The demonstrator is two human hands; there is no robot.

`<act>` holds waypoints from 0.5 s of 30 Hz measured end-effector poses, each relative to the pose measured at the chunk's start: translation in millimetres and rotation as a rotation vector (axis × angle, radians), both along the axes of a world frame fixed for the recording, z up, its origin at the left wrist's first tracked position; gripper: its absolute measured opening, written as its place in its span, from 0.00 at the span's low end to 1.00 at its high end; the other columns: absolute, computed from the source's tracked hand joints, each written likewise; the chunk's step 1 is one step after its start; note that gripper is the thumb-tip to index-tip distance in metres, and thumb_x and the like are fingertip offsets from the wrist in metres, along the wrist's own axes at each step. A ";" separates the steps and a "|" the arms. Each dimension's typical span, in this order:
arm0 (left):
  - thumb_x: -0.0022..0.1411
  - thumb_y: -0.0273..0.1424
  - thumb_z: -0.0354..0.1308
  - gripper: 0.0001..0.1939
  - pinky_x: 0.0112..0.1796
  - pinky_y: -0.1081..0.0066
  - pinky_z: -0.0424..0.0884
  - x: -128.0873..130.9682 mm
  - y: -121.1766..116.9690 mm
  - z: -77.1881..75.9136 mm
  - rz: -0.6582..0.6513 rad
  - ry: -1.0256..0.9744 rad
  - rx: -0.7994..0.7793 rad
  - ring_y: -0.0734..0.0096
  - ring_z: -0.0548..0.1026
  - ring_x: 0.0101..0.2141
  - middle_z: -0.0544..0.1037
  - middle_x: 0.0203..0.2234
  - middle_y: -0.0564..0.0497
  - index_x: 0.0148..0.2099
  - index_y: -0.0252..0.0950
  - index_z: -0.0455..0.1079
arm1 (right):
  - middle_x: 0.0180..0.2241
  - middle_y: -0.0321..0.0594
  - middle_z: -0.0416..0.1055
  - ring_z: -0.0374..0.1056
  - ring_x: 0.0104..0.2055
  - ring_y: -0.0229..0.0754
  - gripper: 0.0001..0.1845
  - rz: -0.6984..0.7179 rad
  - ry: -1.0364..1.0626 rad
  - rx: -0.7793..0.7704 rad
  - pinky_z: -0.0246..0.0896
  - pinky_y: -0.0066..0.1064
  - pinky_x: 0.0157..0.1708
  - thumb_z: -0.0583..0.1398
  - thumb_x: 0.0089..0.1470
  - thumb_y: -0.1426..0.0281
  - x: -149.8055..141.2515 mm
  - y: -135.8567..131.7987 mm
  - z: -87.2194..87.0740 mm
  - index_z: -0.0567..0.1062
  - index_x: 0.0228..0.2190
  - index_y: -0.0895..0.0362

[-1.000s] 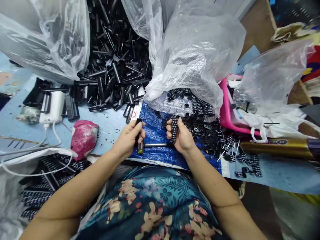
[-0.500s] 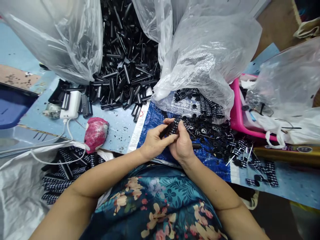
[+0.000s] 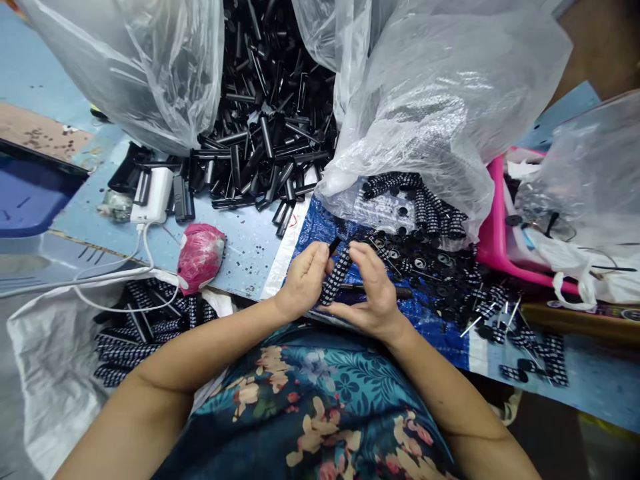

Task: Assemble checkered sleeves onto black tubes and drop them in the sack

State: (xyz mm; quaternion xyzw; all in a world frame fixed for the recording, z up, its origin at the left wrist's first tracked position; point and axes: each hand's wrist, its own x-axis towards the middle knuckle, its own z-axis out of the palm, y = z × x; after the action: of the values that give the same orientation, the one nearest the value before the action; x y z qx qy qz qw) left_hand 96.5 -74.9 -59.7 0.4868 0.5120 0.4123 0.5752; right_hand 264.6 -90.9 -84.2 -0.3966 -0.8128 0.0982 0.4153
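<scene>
My left hand [image 3: 304,281] is closed on a slim black plastic piece [image 3: 334,247], whose end sticks out past the thumb. Beside it, my right hand [image 3: 373,290] holds a black stick with a white checked pattern [image 3: 337,276], thumb at its near end and fingertips at its far end. The two pieces are close together; the fingers hide whether they touch. Under the right hand a dark rod [image 3: 403,292] lies on the blue sheet [image 3: 313,230]. Black round caps [image 3: 435,273] and thin metal pins are heaped to the right.
A pile of black plastic shells [image 3: 270,143] spills from clear bags at the back. More checked sticks [image 3: 430,207] lie in a plastic bag [image 3: 415,100]. A pink basket [image 3: 493,213] stands right, a red wrapped bundle [image 3: 201,257] and white power strip [image 3: 154,197] left. A white sack [image 3: 47,360] holds finished-looking pieces.
My hands have moved apart a little, and my right hand has opened out from around the checked stick, which now shows along its length. The camera view has shifted slightly.
</scene>
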 end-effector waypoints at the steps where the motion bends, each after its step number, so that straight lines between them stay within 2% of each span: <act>1: 0.69 0.50 0.51 0.22 0.31 0.71 0.64 0.9 -0.7 0.6 0.003 -0.004 0.012 0.73 0.64 0.28 0.68 0.26 0.53 0.35 0.37 0.67 | 0.63 0.55 0.62 0.63 0.65 0.60 0.55 -0.012 -0.015 0.026 0.67 0.55 0.61 0.68 0.53 0.53 -1.7 -1.9 -0.4 0.47 0.70 0.52; 5: 0.64 0.47 0.61 0.18 0.32 0.72 0.65 -0.2 -1.1 5.5 -0.001 -0.108 -0.040 0.74 0.66 0.28 0.71 0.27 0.54 0.40 0.37 0.71 | 0.63 0.57 0.62 0.64 0.65 0.59 0.52 -0.106 -0.078 0.071 0.68 0.53 0.60 0.66 0.56 0.55 -5.0 -6.4 -3.2 0.45 0.71 0.53; 9: 0.57 0.43 0.68 0.18 0.32 0.73 0.67 -5.5 2.4 6.1 -0.071 -0.169 -0.116 0.75 0.69 0.29 0.74 0.28 0.53 0.42 0.35 0.73 | 0.65 0.57 0.59 0.61 0.67 0.58 0.52 -0.112 -0.117 0.049 0.68 0.51 0.61 0.65 0.58 0.58 -7.2 -9.2 -6.1 0.44 0.71 0.54; 12: 0.54 0.42 0.69 0.18 0.31 0.73 0.67 -9.2 7.1 0.1 -0.121 -0.188 -0.169 0.75 0.71 0.28 0.75 0.28 0.53 0.40 0.34 0.73 | 0.66 0.57 0.58 0.59 0.68 0.58 0.53 -0.102 -0.129 0.010 0.66 0.52 0.63 0.65 0.57 0.56 -8.5 -9.1 -7.9 0.43 0.71 0.54; 15: 0.55 0.41 0.69 0.17 0.31 0.72 0.68 -20.2 13.8 -9.9 -0.142 -0.177 -0.184 0.75 0.72 0.27 0.76 0.28 0.53 0.39 0.35 0.71 | 0.66 0.58 0.58 0.56 0.69 0.61 0.58 -0.080 -0.125 -0.045 0.62 0.57 0.63 0.66 0.54 0.50 -3.2 -8.5 -12.6 0.41 0.71 0.55</act>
State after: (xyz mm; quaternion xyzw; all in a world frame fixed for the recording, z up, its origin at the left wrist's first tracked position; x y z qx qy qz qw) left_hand 76.2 -61.1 -69.7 0.4288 0.4593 0.3632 0.6879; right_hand 261.4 -99.4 -96.8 -0.4434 -0.8181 0.0748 0.3586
